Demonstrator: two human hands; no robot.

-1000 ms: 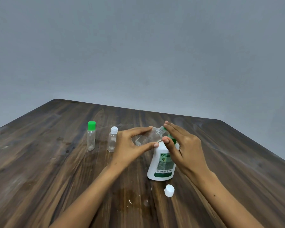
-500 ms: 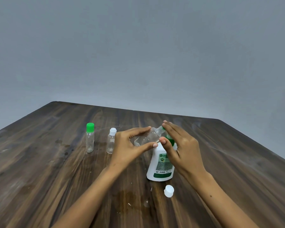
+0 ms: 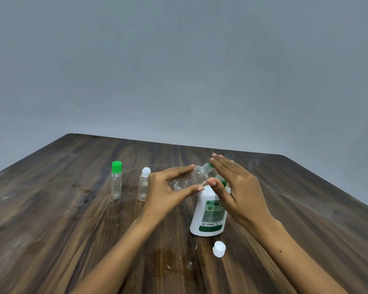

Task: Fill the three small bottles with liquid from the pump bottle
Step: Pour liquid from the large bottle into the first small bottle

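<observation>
At frame centre, the left hand (image 3: 166,190) is still pinching the uncapped small bottle (image 3: 191,179) tilted at the pump bottle (image 3: 209,211) spout, while the right hand (image 3: 236,187), fingers straight and together, keeps pressing the pump: filling is continuing.

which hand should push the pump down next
Right. The right hand already lies with straight fingers over the pump bottle and its green pump head, while the left hand is busy holding the tilted open small bottle at the nozzle.
</observation>
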